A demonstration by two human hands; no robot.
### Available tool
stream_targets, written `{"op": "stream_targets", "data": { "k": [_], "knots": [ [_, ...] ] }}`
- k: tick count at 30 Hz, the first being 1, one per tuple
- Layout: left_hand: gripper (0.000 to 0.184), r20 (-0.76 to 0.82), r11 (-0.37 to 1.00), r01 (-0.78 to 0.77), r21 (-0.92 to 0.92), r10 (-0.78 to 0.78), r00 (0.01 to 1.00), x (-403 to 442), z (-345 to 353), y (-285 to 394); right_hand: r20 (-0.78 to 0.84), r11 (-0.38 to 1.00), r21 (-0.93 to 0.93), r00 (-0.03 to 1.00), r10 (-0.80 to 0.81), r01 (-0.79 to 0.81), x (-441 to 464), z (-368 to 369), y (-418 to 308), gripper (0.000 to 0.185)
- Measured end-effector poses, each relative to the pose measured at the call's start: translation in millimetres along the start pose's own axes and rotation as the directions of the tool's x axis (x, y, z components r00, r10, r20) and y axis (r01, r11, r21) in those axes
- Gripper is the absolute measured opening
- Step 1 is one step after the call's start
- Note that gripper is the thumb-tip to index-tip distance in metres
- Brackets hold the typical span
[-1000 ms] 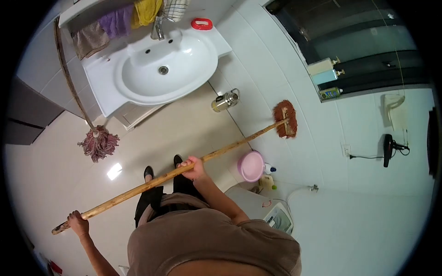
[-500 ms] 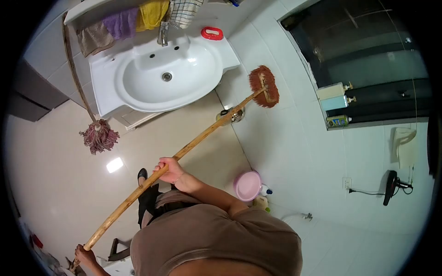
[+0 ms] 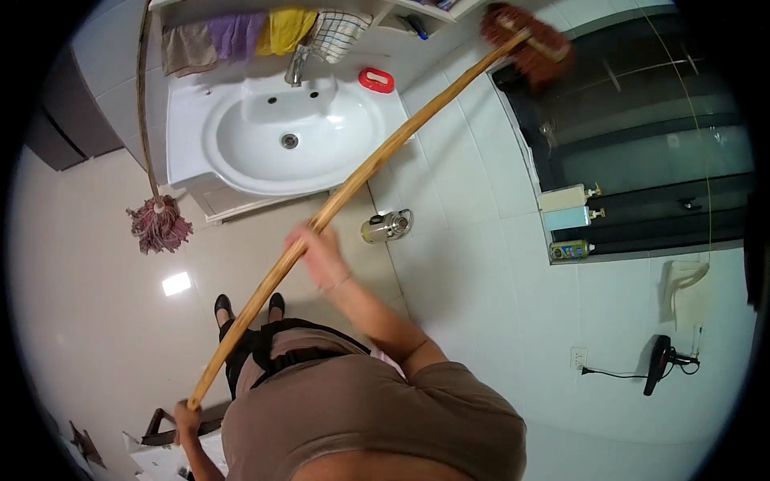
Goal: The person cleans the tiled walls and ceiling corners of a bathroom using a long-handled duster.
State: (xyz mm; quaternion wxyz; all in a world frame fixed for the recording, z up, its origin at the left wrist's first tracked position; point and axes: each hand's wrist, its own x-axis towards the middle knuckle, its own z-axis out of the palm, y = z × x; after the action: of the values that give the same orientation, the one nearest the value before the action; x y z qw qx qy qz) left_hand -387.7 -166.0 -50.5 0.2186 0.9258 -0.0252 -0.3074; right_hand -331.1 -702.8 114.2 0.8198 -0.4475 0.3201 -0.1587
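A long wooden pole (image 3: 362,175) with a reddish-brown mop head (image 3: 529,46) runs diagonally across the view. The mop head is raised at the upper right, over the corner of the dark window, and looks a little blurred. My right hand (image 3: 319,255) is closed round the middle of the pole, between my body and the sink. Near the lower left, my left hand (image 3: 187,417) grips the pole's near end. Part of the pole passes in front of the right edge of the white sink (image 3: 273,172).
A second mop (image 3: 160,224) stands left of the sink. A metal flask (image 3: 387,227) is on the floor by the wall. Bottles (image 3: 569,216) line the window ledge (image 3: 634,255); a hair dryer (image 3: 658,365) hangs at the right. Towels (image 3: 234,38) hang above the sink.
The mop head has risen up the wall to the window corner, and the pole is steeper. My right hand has moved up toward the sink. The pink basin has gone out of sight.
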Motion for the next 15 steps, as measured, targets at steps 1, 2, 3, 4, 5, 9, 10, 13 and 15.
{"op": "stream_targets", "data": {
  "k": [1, 2, 3, 4, 5, 9, 10, 13, 15],
  "knots": [
    [0.022, 0.139, 0.999, -0.037, 0.016, 0.034, 0.99, 14, 9, 29, -0.025, 0.99, -0.063, 0.992, -0.127, 0.125, 9, 0, -29, 0.011],
    [0.025, 0.237, 0.998, -0.057, 0.027, 0.049, 0.97, 28, 21, 54, -0.043, 0.946, -0.145, 0.953, -0.299, 0.29, 24, -4, -54, 0.012],
    [0.025, 0.265, 0.994, -0.111, 0.002, 0.106, 0.958, 37, 28, 79, -0.022, 0.911, -0.175, 0.924, -0.382, 0.373, 36, -11, -80, 0.012],
    [0.025, 0.289, 0.986, -0.164, -0.026, 0.164, 0.943, 40, 31, 120, -0.088, 0.898, -0.173, 0.902, -0.423, 0.404, 44, -13, -106, 0.013],
    [0.026, 0.264, 0.979, -0.193, -0.06, 0.202, 0.943, 43, 33, 149, -0.151, 0.883, -0.173, 0.875, -0.461, 0.435, 52, -13, -127, 0.013],
    [0.024, 0.24, 0.976, -0.193, -0.097, 0.211, 0.947, 32, 20, 207, -0.082, 0.852, -0.232, 0.863, -0.498, 0.47, 75, -36, -152, 0.014],
    [0.024, 0.242, 0.977, -0.191, -0.098, 0.209, 0.948, 29, 21, 204, -0.081, 0.865, -0.234, 0.878, -0.472, 0.443, 73, -39, -145, 0.014],
    [0.023, 0.324, 0.989, -0.145, -0.01, 0.14, 0.936, 13, 29, 168, -0.077, 0.896, -0.258, 0.917, -0.392, 0.361, 65, -50, -114, 0.015],
    [0.023, 0.319, 0.999, -0.04, -0.012, 0.041, 0.947, -4, 36, 138, -0.07, 0.928, -0.254, 0.952, -0.298, 0.272, 62, -63, -82, 0.015]
  ]
}}
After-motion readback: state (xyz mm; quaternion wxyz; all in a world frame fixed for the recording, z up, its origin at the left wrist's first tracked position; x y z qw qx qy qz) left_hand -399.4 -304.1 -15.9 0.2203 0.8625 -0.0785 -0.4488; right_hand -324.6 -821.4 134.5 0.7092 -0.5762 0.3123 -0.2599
